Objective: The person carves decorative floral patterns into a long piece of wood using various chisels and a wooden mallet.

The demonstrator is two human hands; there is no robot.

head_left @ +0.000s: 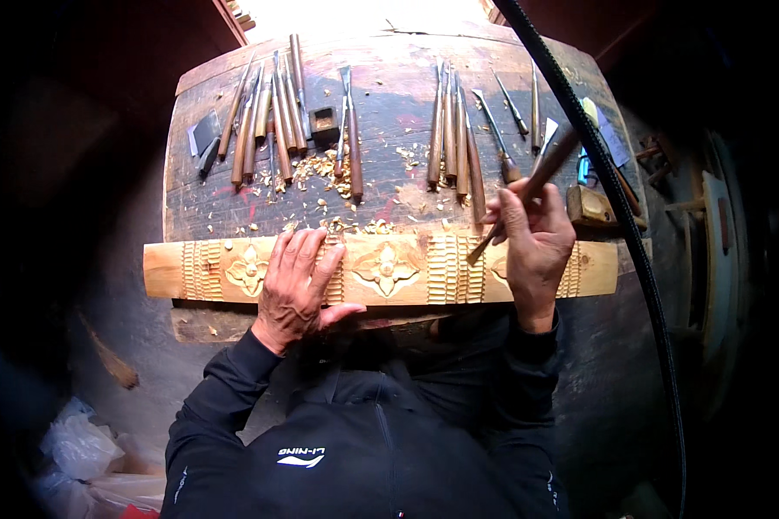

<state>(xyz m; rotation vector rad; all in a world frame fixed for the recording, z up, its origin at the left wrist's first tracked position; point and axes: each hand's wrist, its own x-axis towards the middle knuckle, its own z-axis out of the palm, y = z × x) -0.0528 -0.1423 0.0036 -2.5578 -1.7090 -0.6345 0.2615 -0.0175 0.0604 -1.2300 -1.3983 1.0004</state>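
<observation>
A long pale wooden board (pixel 164 270) lies along the near edge of the workbench, carved with flower motifs and bands of small grooves. My left hand (pixel 296 290) rests on the board left of the middle, fingers spread over it. My right hand (pixel 537 251), above the board's right part, grips a wooden-handled chisel (pixel 556 163) held at a slant, its narrow metal end pointing down-left toward a grooved band; whether it touches the wood I cannot tell.
The scuffed workbench (pixel 203 199) holds several chisels (pixel 268 112) in left and right groups, a small dark block (pixel 324 125), wood shavings (pixel 329 169) and a wooden tool (pixel 590 206). A black cord (pixel 658 303) crosses the right side; plastic bags (pixel 82 445) lie lower left.
</observation>
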